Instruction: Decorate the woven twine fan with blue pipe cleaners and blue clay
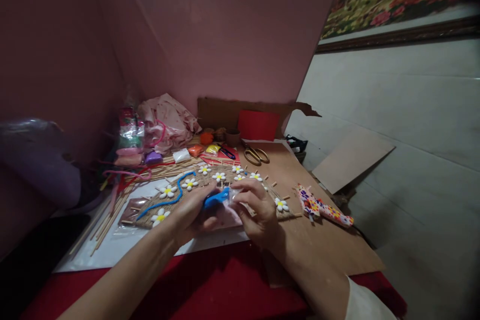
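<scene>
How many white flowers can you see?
9 white flowers that I can make out: three by the blue strip, five across the top middle, and one just right of the right hand. More may be hidden.

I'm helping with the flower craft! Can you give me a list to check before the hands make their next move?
1. Blue packet held: ok, the left hand and right hand are both at it.
2. Packet open: cannot tell, fingers cover much of it.
3. Blue wavy strip lying on the woven piece: ok, it passes between white flowers.
4. Whole woven piece visible: not ok, the hands hide part of its front.
5. Scissors away from fingers: ok, they lie beyond the woven piece.
</scene>
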The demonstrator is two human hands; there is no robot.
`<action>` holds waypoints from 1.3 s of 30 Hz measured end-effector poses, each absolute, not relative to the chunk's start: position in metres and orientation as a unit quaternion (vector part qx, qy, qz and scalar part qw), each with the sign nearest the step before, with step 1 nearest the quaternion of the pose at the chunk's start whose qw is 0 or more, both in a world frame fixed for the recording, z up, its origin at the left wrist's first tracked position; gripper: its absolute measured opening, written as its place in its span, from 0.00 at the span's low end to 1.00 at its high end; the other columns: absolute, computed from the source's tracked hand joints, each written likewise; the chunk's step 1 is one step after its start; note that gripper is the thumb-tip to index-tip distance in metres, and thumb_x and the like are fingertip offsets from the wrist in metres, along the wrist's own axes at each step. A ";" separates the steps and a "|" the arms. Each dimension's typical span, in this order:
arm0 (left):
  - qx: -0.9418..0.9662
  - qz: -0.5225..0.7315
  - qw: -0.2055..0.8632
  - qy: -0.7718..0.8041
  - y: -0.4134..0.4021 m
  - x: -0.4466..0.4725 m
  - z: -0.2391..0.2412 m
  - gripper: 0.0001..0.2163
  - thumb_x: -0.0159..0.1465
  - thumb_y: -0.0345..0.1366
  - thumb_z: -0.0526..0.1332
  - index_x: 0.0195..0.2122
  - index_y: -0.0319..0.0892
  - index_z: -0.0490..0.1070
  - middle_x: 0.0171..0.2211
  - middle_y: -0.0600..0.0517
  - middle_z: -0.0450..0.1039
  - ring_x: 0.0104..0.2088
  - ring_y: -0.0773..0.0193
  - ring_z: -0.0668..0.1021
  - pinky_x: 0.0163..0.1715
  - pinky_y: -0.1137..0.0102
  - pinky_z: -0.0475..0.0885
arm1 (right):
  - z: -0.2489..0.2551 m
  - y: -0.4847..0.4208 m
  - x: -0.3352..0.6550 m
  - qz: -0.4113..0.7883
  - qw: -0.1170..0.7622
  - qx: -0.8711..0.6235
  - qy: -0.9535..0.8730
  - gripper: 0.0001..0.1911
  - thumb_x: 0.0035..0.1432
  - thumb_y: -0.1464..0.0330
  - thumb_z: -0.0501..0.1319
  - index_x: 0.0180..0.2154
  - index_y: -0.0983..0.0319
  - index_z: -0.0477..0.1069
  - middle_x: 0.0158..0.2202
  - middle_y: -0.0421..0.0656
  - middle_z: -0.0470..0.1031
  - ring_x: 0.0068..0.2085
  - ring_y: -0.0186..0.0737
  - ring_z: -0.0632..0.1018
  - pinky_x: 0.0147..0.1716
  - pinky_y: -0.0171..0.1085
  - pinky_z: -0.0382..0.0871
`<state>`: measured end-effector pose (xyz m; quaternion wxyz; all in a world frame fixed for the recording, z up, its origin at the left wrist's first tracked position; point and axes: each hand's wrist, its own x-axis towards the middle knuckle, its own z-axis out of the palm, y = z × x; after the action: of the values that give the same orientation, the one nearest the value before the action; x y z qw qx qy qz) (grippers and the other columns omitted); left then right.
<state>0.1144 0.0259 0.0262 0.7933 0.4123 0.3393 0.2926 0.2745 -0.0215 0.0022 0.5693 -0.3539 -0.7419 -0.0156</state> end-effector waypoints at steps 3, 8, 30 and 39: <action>0.425 0.326 0.800 0.271 0.023 0.117 0.028 0.16 0.58 0.49 0.59 0.39 0.42 0.70 0.31 0.49 0.74 0.26 0.65 0.76 0.26 0.70 0.72 | 0.001 -0.018 0.274 -0.022 0.615 -0.397 -0.681 0.06 0.56 0.76 0.59 0.33 0.60 0.71 0.33 0.43 0.71 0.35 0.38 0.72 0.35 0.38 0.68; 0.517 0.397 0.715 0.253 0.027 0.117 0.024 0.12 0.53 0.37 0.67 0.37 0.39 0.72 0.33 0.50 0.73 0.32 0.66 0.75 0.32 0.70 0.74 | 0.003 -0.016 0.272 0.093 0.637 -0.432 -0.632 0.06 0.57 0.71 0.60 0.27 0.61 0.71 0.27 0.40 0.69 0.31 0.35 0.71 0.31 0.36 0.65; 0.531 0.432 0.662 0.304 0.035 0.112 0.027 0.15 0.51 0.43 0.67 0.32 0.37 0.71 0.24 0.51 0.72 0.23 0.65 0.74 0.20 0.70 0.71 | -0.004 -0.009 0.273 0.305 0.634 -0.371 -0.606 0.10 0.55 0.63 0.62 0.38 0.56 0.78 0.34 0.43 0.70 0.29 0.32 0.70 0.22 0.31 0.66; 0.544 0.436 0.628 0.345 0.037 0.109 0.032 0.16 0.48 0.43 0.68 0.31 0.37 0.70 0.23 0.52 0.71 0.21 0.66 0.72 0.18 0.71 0.69 | -0.003 -0.010 0.270 0.266 0.609 -0.391 -0.636 0.14 0.52 0.67 0.65 0.43 0.56 0.76 0.33 0.42 0.71 0.33 0.36 0.71 0.30 0.35 0.69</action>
<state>0.1089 0.0368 0.0320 0.6279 0.5443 0.3453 0.4363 0.2704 -0.0095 -0.0032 0.6091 -0.3911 -0.6364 0.2665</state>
